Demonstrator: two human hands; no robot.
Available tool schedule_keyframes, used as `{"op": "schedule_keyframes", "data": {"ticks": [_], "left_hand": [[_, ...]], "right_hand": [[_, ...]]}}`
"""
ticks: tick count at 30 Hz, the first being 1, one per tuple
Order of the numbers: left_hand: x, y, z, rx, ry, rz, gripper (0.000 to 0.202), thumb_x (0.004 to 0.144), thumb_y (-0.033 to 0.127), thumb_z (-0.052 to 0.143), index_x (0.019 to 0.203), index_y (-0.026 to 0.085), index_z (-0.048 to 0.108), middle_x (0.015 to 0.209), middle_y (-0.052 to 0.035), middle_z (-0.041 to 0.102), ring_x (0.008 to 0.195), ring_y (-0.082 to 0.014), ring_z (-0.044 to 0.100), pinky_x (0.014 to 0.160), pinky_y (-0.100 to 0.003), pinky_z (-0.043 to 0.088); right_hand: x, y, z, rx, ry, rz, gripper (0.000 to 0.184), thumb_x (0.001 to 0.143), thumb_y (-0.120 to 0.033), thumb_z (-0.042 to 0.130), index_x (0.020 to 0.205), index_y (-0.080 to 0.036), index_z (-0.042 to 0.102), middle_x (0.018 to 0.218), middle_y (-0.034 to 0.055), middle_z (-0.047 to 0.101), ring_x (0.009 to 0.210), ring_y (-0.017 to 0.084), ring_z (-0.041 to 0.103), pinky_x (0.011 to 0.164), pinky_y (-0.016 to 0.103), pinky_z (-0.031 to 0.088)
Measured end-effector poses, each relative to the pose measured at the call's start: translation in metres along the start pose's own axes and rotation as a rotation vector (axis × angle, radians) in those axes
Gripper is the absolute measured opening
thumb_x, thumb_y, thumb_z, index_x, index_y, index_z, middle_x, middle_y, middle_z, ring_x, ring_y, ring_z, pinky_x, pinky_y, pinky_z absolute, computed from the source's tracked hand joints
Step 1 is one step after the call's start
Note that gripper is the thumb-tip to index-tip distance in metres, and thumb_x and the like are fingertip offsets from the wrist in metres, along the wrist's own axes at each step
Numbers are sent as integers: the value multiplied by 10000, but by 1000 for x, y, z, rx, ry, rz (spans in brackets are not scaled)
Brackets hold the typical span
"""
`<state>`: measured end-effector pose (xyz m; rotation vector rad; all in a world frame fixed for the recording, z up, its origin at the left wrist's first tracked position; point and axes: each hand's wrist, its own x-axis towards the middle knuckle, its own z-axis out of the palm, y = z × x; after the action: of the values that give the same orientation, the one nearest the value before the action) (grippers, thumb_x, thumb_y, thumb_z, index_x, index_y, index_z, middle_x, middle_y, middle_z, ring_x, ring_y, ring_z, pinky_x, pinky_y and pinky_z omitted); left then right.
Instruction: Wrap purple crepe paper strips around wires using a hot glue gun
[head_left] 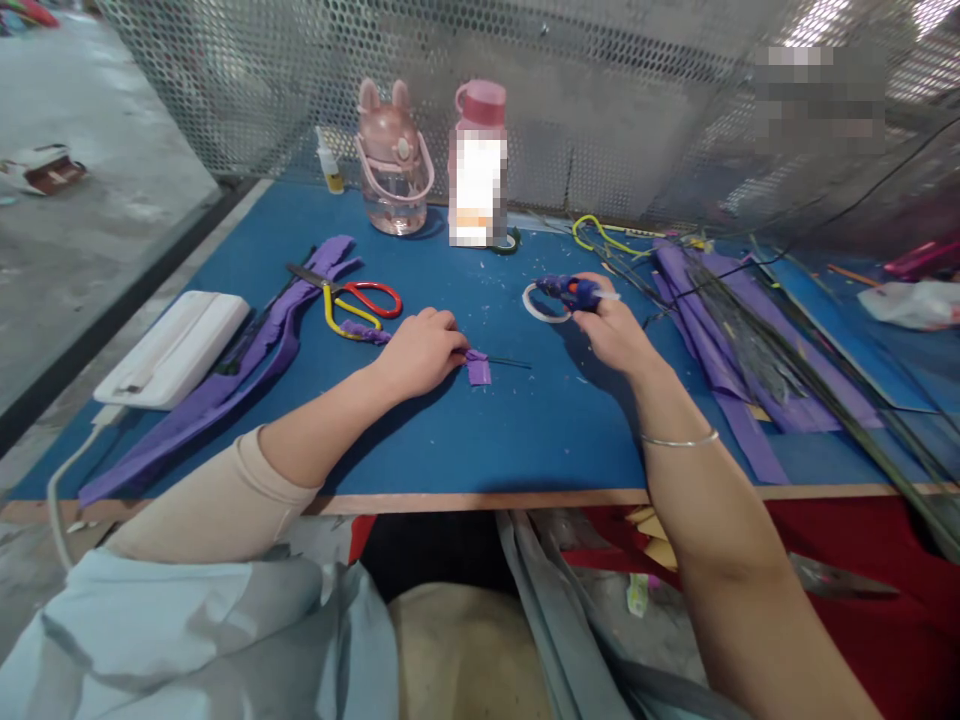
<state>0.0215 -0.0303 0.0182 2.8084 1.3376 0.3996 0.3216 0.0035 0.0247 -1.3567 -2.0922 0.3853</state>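
Observation:
My left hand (424, 352) lies closed on the blue tabletop, its fingers pinching a purple strip (478, 368) that is bunched along a thin green wire (514, 362). The strip's other end comes out behind the hand, by the yellow-and-red-handled scissors (349, 300). My right hand (611, 325) is wrapped around a blue glue gun (562, 291), and a pale glue stick (611, 296) juts from its back. Under the gun's front is a white ring (541, 312); whether the gun touches it cannot be told. Both hands' fingertips are partly hidden.
Long purple strips (262, 370) and a white box with a cable (169, 350) lie at left. Two pink bottles (394, 165), a small dropper bottle (330, 165) and dark green tape (508, 242) stand along the back. Purple sheets (712, 330) and green stems (832, 400) cover the right side.

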Motion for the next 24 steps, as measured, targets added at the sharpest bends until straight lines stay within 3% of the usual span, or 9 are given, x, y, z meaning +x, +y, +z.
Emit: {"op": "schedule_keyframes", "data": {"ticks": [2,6,8,10,12,14,18,24], "left_hand": [[0,3,-2,-20,22,19,216,908,287,550,996,170,709,1033,-100,675,1005,-254,600,903,-403,451],[-3,13,-15,-122,-3,-56,276,954,312,447,1123,177,619,995,-77,715,872,-223,664,767,-330,479],[-7,19,-25,-175,10,-76,316,958,336,420,1176,186,594,1014,-75,714,845,-218,668,712,-305,470],[-10,23,-35,-291,24,-63,350,953,326,407,1225,190,579,1007,-62,708,828,-200,657,714,-290,462],[-13,27,-42,-474,16,-32,371,968,315,351,1208,190,604,912,-35,694,771,-165,625,701,-266,448],[-14,29,-45,-626,-6,-11,410,988,334,297,1071,173,665,766,-6,640,685,-133,564,653,-242,420],[-13,34,-44,-697,-34,-26,402,971,392,386,789,145,646,621,32,530,584,-95,463,584,-223,359],[-13,37,-38,-790,-7,-13,313,948,392,476,903,153,672,745,9,664,685,-107,583,664,-210,425]], "right_hand": [[7,8,7,-255,23,-15,506,868,-233,458,1369,-158,462,1350,149,555,1162,306,554,964,461,454],[12,3,16,-536,-70,61,567,868,-204,460,1432,-147,434,1359,183,559,1179,375,536,936,555,441],[9,-10,15,-543,9,34,610,848,-207,504,1443,-111,414,1397,198,525,1208,390,509,956,571,415],[3,-29,15,-437,131,-45,520,845,-217,532,1351,-100,523,1335,187,580,1189,354,527,986,528,404],[-5,-49,17,-202,160,-122,298,870,-239,530,1112,-147,678,1096,127,702,1015,271,617,921,436,458],[-13,-67,21,92,71,-178,186,856,-258,579,952,-169,712,908,70,724,838,199,647,807,350,499],[-23,-88,30,443,-96,-203,109,787,-189,664,880,-154,710,821,30,714,737,136,634,701,263,492],[-26,-85,29,601,-158,-142,71,778,-205,693,793,-135,694,732,13,680,656,106,593,612,223,455]]}}
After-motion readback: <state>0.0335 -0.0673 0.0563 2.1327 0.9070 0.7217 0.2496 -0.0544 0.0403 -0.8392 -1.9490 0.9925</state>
